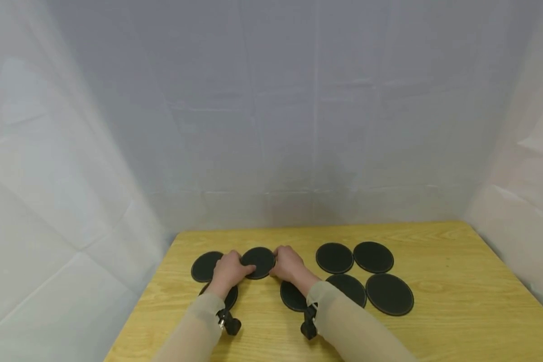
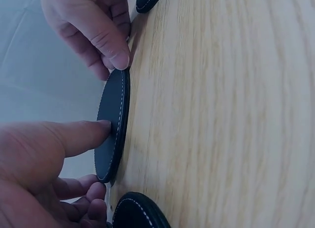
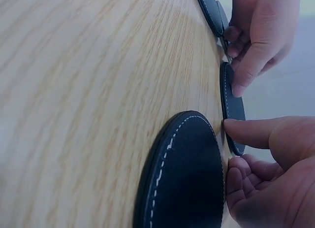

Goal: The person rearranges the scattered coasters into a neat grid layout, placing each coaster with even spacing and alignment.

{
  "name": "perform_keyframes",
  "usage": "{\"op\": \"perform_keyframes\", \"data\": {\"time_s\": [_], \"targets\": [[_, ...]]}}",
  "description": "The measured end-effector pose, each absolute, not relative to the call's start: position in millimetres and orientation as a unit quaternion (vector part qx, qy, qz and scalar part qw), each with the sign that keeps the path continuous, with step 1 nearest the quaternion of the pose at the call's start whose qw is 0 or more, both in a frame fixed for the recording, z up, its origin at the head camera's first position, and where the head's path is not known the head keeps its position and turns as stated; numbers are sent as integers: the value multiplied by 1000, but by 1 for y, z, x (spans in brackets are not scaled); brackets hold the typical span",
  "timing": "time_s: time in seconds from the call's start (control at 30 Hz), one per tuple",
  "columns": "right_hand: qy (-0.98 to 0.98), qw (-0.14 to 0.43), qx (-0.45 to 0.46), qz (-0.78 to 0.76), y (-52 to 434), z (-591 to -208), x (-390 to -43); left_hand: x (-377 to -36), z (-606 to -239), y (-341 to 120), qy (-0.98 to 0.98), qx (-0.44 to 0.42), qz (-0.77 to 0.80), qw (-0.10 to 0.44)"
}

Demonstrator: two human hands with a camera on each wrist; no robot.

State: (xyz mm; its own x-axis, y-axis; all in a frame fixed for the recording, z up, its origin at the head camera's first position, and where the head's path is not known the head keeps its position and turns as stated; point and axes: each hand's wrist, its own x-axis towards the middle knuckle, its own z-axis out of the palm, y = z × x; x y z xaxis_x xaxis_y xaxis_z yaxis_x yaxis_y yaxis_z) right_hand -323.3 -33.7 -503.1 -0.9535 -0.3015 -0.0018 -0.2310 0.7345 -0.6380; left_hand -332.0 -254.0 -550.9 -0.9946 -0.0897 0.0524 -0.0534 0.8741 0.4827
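Observation:
A round black coaster (image 1: 260, 258) with pale stitching round its rim lies between both hands. My left hand (image 1: 228, 274) holds its left side, thumb pressed on the top face and fingers curled at the edge. At its right side is my right hand (image 1: 288, 264), with thumb and curled fingers on the rim; in the right wrist view that thumb (image 3: 241, 132) meets the near edge. Left of them, a second coaster (image 1: 204, 267) lies partly behind the left hand. Under the left wrist another coaster (image 1: 232, 297) is partly covered, and one more coaster (image 1: 292, 296) shows beneath the right wrist.
To the right, several matching coasters sit close together in two rows, among them a back coaster (image 1: 373, 257) and a front coaster (image 1: 390, 294). All lie on a wooden table (image 1: 461, 281). Pale sheeting (image 1: 280, 125) hangs behind the table and at both sides.

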Motion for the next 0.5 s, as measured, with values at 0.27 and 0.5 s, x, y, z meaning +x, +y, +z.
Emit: {"op": "perform_keyframes", "data": {"time_s": [0.27, 0.5], "targets": [[935, 51, -150, -317, -34, -499, -322, -292, -498, -229, -966, 33, -249, 63], [921, 54, -148, -355, -30, -500, -319, -285, -497, -227, -966, 53, -248, 49]]}}
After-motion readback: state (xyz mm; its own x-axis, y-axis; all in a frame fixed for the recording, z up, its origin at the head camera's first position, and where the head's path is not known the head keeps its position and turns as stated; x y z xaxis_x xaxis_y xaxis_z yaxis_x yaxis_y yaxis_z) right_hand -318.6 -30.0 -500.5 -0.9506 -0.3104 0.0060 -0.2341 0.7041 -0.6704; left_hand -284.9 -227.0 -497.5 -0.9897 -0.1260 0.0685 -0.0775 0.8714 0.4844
